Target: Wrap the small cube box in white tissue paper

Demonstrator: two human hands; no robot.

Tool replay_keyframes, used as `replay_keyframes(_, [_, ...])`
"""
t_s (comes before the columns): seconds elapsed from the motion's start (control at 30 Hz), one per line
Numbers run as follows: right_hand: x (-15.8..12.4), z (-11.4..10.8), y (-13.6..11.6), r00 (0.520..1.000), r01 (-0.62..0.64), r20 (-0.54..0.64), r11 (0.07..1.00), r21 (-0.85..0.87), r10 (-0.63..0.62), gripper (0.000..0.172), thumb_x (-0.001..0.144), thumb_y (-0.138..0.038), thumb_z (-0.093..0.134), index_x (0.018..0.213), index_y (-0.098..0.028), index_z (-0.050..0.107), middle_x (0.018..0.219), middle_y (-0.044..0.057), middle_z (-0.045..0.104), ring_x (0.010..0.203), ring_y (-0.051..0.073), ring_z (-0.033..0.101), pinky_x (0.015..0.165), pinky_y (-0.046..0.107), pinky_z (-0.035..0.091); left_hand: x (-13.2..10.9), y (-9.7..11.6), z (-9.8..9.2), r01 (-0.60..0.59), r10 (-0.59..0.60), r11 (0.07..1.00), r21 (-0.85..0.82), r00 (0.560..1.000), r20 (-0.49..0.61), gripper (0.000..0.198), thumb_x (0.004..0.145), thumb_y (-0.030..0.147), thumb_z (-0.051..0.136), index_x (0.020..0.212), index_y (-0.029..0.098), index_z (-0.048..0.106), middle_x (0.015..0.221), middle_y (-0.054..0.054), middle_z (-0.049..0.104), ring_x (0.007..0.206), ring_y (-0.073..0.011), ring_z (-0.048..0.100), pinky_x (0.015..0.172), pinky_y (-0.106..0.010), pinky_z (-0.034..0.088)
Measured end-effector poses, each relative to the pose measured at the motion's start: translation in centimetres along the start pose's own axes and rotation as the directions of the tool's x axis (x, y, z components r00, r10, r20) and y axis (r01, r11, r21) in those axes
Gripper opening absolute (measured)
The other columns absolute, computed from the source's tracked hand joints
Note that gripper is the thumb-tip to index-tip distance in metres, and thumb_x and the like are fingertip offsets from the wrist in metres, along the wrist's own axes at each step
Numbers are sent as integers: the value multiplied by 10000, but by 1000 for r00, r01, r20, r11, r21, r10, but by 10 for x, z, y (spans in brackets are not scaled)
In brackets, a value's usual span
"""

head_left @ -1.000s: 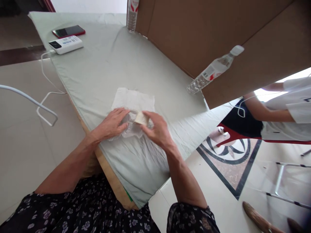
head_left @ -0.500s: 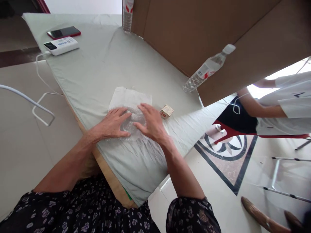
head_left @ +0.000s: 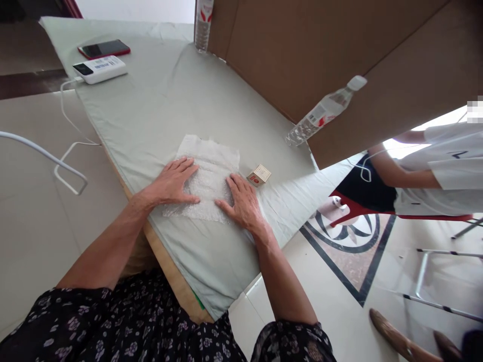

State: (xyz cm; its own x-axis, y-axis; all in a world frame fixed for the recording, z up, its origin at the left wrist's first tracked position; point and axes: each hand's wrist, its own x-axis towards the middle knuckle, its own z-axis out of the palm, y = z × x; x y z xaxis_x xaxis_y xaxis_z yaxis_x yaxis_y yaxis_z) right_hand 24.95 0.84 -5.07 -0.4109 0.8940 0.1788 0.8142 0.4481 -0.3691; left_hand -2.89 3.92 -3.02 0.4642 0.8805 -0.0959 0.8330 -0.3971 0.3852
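A sheet of clear bubble wrap lies spread on the table's pale green cloth. My left hand rests on its left side with the fingers stretched and the thumb pointing inward. On the right edge of the sheet lies my right hand, fingers apart and palm down. Neither hand grips anything. Just beyond my right fingertips stands a small printed cardboard box, apart from the hand.
A large cardboard panel stands at the back right, a water bottle leaning against it and another bottle upright at its left end. At far left are a phone and a white cabled device. Another person sits at right.
My hands have moved apart over the bubble wrap, the right one toward me. More of the sheet's middle shows, and it looks flatter. The view has shifted slightly.
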Motion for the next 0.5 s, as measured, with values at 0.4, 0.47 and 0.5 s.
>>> replay_keyframes(0.4, [14,-30,47,837,-392,-363,912,124,409,599,821,-357,681,1377,-159,582,1396,221,628,1321,396,558,1111,636,408,-8,9,8,-22,9,997,-72,984,-176,889,826,554,698,1573,157,426,1640,-189,455,1581,-401,311,1299,-585,190])
replay_keyframes(0.47, [20,-28,51,844,-397,-323,903,163,429,571,821,-365,682,1345,-155,594,1321,213,670,1260,382,601,1091,617,439,-8,8,10,-13,1,997,-75,988,-157,921,814,564,702,1583,153,406,1647,-191,444,1580,-403,311,1306,-587,173])
replay_keyframes(0.5, [23,-27,48,854,-364,-324,913,186,406,548,831,-378,682,1331,-169,602,1306,198,683,1236,368,618,1083,600,456,-8,7,11,-14,3,997,-76,989,-151,933,808,566,705,1588,156,396,1652,-188,437,1583,-401,306,1308,-587,166])
